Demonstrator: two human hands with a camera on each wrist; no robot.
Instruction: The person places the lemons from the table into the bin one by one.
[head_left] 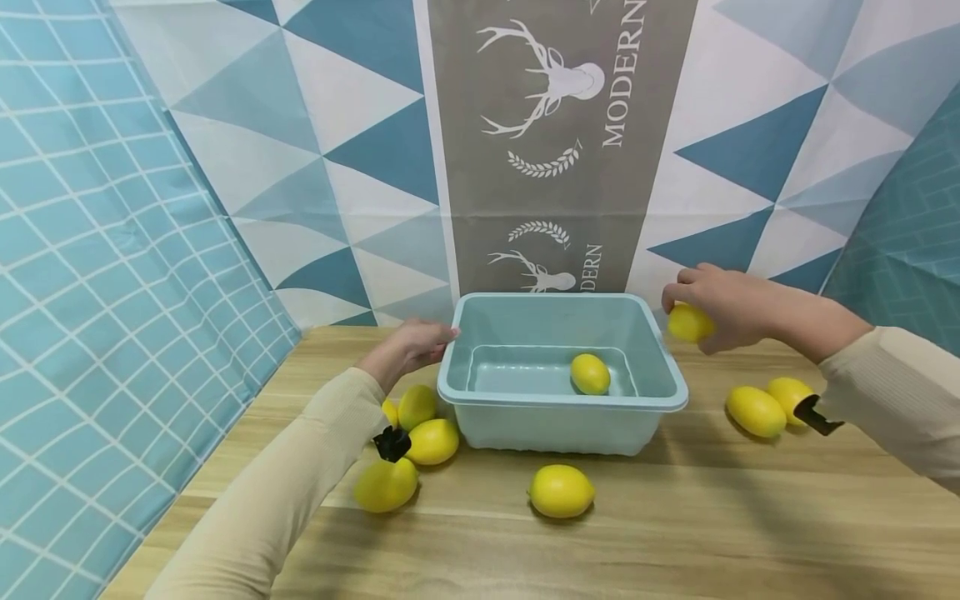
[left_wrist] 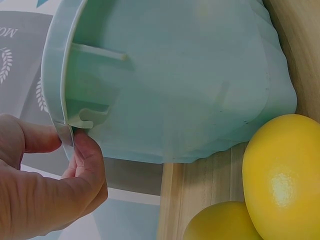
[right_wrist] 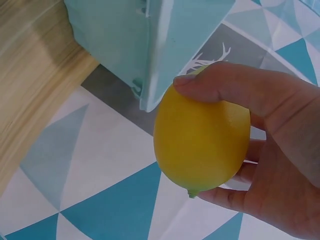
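A pale blue-green plastic basin (head_left: 555, 427) stands on the wooden table with one lemon (head_left: 590, 374) lying inside it, toward the right. My left hand (head_left: 420, 342) pinches the basin's left rim between thumb and fingers; the left wrist view shows the thumb (left_wrist: 42, 138) over the lip. Just beyond the right rim, my right hand (head_left: 723, 304) holds a lemon (right_wrist: 202, 142) in the air. Its thumb lies across the lemon and the other fingers wrap behind, with the green stem tip pointing down in the right wrist view.
Several lemons (head_left: 432, 442) lie left of the basin, some partly hidden by the left sleeve. A single lemon (head_left: 561, 492) lies in front of the basin. Two more lemons (head_left: 756, 412) rest at the right, below the right forearm. A patterned cloth (head_left: 375, 150) hangs behind the table (head_left: 675, 533).
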